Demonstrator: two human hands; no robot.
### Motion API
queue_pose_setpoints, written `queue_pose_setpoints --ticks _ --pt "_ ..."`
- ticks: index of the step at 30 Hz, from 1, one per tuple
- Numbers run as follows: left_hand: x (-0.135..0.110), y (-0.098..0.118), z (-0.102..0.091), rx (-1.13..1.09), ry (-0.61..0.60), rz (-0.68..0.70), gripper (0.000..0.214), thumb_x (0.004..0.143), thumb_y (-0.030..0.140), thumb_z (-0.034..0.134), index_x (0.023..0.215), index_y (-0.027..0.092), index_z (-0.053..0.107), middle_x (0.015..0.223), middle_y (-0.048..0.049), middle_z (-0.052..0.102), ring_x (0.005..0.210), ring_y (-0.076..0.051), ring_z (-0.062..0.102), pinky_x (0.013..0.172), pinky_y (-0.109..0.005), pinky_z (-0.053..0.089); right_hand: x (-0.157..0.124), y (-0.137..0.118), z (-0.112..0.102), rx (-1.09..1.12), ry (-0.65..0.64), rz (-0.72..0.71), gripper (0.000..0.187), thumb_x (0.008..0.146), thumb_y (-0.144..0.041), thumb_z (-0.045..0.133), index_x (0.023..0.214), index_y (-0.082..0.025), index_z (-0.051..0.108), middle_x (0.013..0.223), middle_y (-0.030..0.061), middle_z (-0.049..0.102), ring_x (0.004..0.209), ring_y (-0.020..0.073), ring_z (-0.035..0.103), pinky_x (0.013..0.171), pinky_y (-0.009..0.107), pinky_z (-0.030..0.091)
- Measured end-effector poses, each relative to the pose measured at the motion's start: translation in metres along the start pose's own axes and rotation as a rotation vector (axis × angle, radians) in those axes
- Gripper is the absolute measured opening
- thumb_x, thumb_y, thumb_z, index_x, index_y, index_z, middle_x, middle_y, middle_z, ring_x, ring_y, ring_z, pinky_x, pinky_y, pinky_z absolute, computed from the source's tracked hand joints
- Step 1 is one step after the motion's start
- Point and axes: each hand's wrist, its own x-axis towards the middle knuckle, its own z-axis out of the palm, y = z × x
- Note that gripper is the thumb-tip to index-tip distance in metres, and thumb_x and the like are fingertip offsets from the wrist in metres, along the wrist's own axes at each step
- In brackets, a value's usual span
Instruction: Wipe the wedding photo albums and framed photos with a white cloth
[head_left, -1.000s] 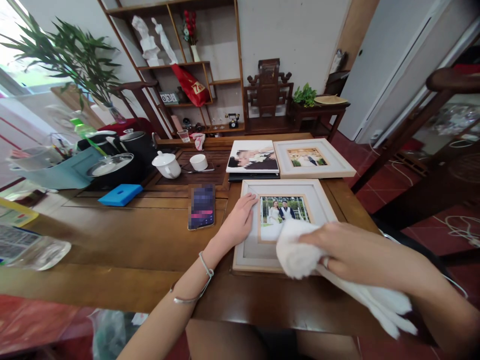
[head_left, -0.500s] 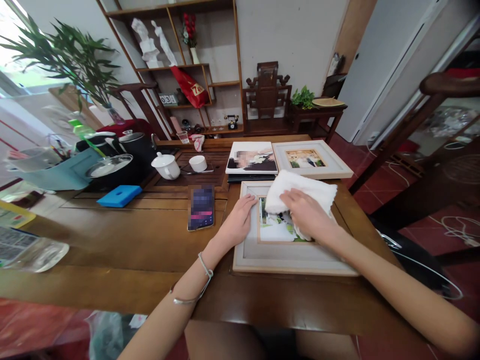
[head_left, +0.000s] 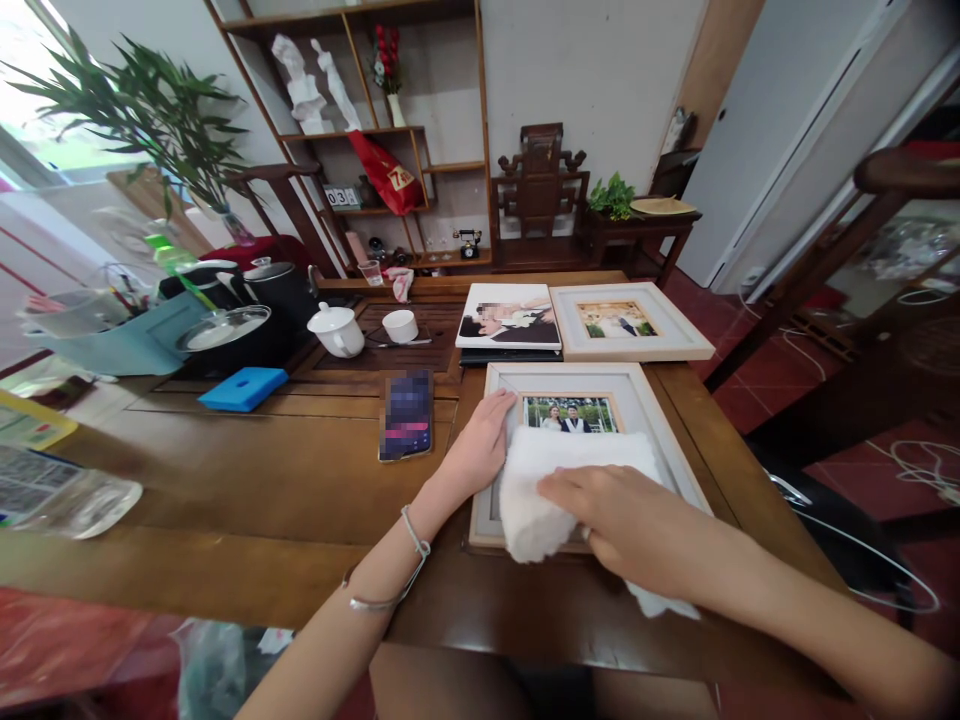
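Observation:
Flat on the wooden table lies a picture frame [head_left: 654, 405] with a pale wide border and a photo of two people in its middle. My right hand [head_left: 622, 505] grips a white cloth [head_left: 532, 500], which covers the lower part of the frame and hangs past its near edge. The fingertips press the cloth down from above. Along the frame's left edge rests my left hand [head_left: 484, 440], fingers stretched out and touching the border. A bracelet circles that wrist.
Behind the frame lie a second picture frame [head_left: 675, 325] and a stacked photo panel [head_left: 510, 300]. To the left are a phone [head_left: 406, 415], a white lidded cup [head_left: 336, 330], a small white bowl [head_left: 400, 326], a blue block [head_left: 244, 389] and a plastic bottle [head_left: 82, 505].
My right hand has drawn the cloth toward me, from the frame's upper right to its lower part. The two people in the photo now show. My left hand stays on the frame's edge.

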Motion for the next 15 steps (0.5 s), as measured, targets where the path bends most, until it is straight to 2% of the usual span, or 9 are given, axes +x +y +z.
queue_pose_setpoints --ticks 3,5,7,9,11,13,15 --pt "0.001 0.0 0.001 -0.017 0.029 -0.016 0.043 0.093 0.008 0.034 0.133 0.009 0.049 0.14 -0.0213 0.05 0.137 -0.028 0.042 0.115 -0.053 0.033 0.018 -0.015 0.019 -0.234 0.005 0.003 0.045 0.065 0.001 0.051 0.107 -0.011 0.062 0.098 0.0156 0.068 0.087 0.0273 0.063 0.07 0.035 0.047" --pt "0.001 0.0 0.001 -0.025 0.052 -0.016 0.043 0.093 0.009 0.034 0.132 0.011 0.05 0.139 -0.0196 0.052 0.136 -0.027 0.044 0.115 -0.052 0.034 0.022 -0.026 0.03 -0.355 0.01 -0.068 0.048 0.065 -0.004 0.059 0.113 -0.006 0.06 0.103 0.0218 0.067 0.093 0.0317 0.062 0.07 0.037 0.047" --pt "0.001 0.0 0.001 -0.03 0.062 -0.013 0.042 0.093 0.009 0.034 0.131 0.012 0.051 0.138 -0.0184 0.054 0.135 -0.026 0.046 0.115 -0.051 0.034 0.019 -0.034 0.034 -0.4 0.028 -0.159 0.052 0.064 -0.009 0.064 0.116 -0.005 0.059 0.105 0.0242 0.067 0.094 0.0335 0.062 0.07 0.038 0.048" --pt "0.001 0.0 0.0 -0.029 0.054 -0.014 0.042 0.093 0.009 0.035 0.131 0.011 0.051 0.138 -0.0194 0.053 0.135 -0.027 0.045 0.115 -0.051 0.034 0.01 -0.034 0.029 -0.342 0.027 -0.216 0.046 0.063 -0.007 0.064 0.109 -0.009 0.062 0.103 0.0206 0.069 0.091 0.0318 0.063 0.069 0.037 0.047" --pt "0.0 0.001 0.0 -0.021 0.044 -0.009 0.042 0.093 0.01 0.036 0.132 0.01 0.05 0.138 -0.0204 0.052 0.135 -0.028 0.044 0.115 -0.052 0.034 0.001 -0.027 0.016 -0.23 -0.021 -0.188 0.038 0.064 0.0 0.059 0.098 -0.015 0.064 0.096 0.0135 0.07 0.084 0.0279 0.065 0.066 0.034 0.045" --pt "0.0 0.002 -0.001 -0.013 0.044 0.002 0.043 0.093 0.01 0.036 0.133 0.011 0.049 0.139 -0.02 0.052 0.136 -0.028 0.044 0.115 -0.052 0.033 -0.005 -0.013 0.0 -0.142 -0.087 -0.075 0.037 0.066 0.005 0.051 0.091 -0.019 0.066 0.088 0.0072 0.071 0.077 0.0243 0.066 0.063 0.032 0.041" --pt "0.0 0.003 0.0 -0.01 0.042 0.011 0.043 0.093 0.01 0.036 0.134 0.011 0.049 0.138 -0.0199 0.052 0.136 -0.028 0.043 0.115 -0.052 0.033 -0.005 0.007 -0.013 -0.133 -0.113 0.056 0.041 0.069 0.005 0.047 0.091 -0.021 0.069 0.085 0.0056 0.071 0.076 0.0237 0.066 0.062 0.031 0.039"
